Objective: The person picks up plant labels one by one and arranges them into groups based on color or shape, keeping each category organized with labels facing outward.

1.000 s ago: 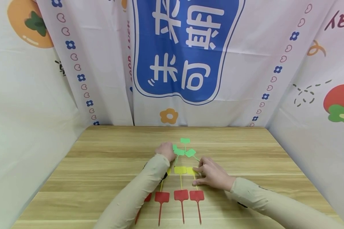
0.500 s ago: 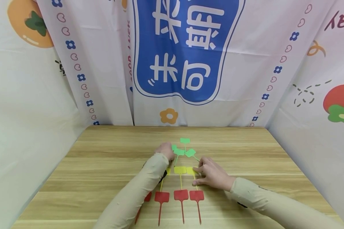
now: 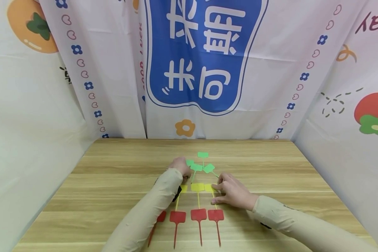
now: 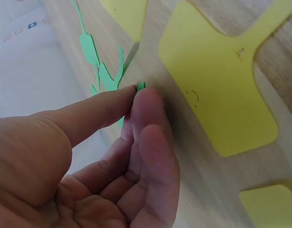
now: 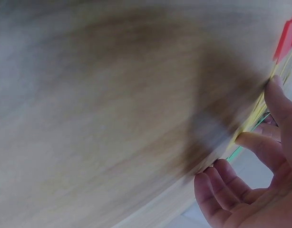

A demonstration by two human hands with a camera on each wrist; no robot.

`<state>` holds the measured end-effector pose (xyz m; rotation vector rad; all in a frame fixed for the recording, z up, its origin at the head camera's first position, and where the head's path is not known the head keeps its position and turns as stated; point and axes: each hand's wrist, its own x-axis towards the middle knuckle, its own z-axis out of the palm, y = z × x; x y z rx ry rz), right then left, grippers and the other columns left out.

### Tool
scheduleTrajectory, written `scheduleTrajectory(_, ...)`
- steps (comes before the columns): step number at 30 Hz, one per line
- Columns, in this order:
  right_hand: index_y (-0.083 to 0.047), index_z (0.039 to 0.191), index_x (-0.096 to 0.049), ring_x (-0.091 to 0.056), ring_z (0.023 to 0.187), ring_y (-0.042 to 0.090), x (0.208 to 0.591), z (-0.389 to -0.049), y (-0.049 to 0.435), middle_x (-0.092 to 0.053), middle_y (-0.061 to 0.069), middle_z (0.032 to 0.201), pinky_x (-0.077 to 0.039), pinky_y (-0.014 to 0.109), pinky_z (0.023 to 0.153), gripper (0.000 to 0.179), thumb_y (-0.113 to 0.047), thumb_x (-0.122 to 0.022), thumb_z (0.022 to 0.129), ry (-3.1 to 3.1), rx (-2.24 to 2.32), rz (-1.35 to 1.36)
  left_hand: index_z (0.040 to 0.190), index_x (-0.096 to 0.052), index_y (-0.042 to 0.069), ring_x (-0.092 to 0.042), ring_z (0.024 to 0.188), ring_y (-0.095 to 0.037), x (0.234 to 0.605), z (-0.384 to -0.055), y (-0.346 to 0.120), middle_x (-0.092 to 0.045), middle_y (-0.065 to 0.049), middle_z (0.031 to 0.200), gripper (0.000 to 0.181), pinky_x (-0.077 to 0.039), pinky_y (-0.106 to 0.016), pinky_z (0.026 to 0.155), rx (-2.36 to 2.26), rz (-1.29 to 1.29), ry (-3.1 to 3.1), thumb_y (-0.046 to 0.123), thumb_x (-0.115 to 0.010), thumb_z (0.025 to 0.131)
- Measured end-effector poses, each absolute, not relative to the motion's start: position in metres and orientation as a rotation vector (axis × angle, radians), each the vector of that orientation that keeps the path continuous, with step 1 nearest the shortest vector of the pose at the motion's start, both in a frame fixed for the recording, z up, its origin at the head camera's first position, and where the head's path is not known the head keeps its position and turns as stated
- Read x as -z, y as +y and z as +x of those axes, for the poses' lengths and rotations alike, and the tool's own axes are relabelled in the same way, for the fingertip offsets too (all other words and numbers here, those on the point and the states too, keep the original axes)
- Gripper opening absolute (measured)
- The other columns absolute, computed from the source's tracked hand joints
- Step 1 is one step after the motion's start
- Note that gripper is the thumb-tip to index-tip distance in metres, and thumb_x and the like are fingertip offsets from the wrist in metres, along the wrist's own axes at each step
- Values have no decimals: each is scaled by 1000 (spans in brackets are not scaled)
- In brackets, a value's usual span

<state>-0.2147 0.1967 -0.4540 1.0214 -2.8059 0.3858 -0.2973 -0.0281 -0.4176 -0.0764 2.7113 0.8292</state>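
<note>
Flat plastic plant labels with thin stems lie in colour rows on the wooden table. My left hand (image 3: 180, 166) pinches a green plant label (image 4: 141, 86) between thumb and index finger; its head (image 3: 190, 162) shows just beyond the knuckles, the stem mostly hidden. Beside it lie green labels (image 3: 196, 167) (image 3: 209, 168), with another green label (image 3: 203, 154) behind. My right hand (image 3: 234, 191) rests low at the right, fingers extended, index fingertip touching a yellow label (image 3: 209, 188) and thumb near its stem. Another yellow label (image 3: 197, 187) lies to its left.
Several red labels (image 3: 177, 217) form the row nearest me, one partly behind the left sleeve (image 3: 148, 210). A further yellow label (image 3: 183, 189) is partly covered by the left wrist. White printed cloth (image 3: 119, 87) stands behind the table (image 3: 271, 164) and at both sides.
My left hand has shifted slightly left with the green label, uncovering more of its head and of the yellow label by the wrist. The right hand keeps its place.
</note>
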Motion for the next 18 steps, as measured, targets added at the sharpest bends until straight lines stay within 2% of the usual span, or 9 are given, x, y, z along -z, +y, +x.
scheduleTrajectory(8, -4, 118, -71, -37, 77, 14, 454, -214, 196, -43, -2, 90, -36, 26, 63, 65, -52, -78, 76, -2807, -387, 1020, 72, -64, -3, -62, 47, -20, 420, -298, -34, -67, -16, 63, 11, -46, -25, 40, -982, -85, 2636, -1, -73, 80)
scheduleTrajectory(13, -4, 118, -70, -37, 78, 14, 454, -214, 196, -43, -2, 90, -37, 26, 64, 65, -52, -78, 76, -2813, -394, 1021, 74, -60, -3, -63, 48, -21, 423, -298, -38, -67, -16, 63, 17, -45, -24, 39, -1018, -84, 2648, 1, -76, 79)
scheduleTrajectory(18, -3, 118, -70, -37, 79, 14, 452, -213, 195, -43, -1, 90, -37, 27, 65, 64, -50, -79, 76, -2828, -408, 1016, 73, -60, -3, -59, 43, -18, 422, -297, -42, -65, -14, 58, 16, -43, -22, 36, -1029, -77, 2664, -1, -74, 79)
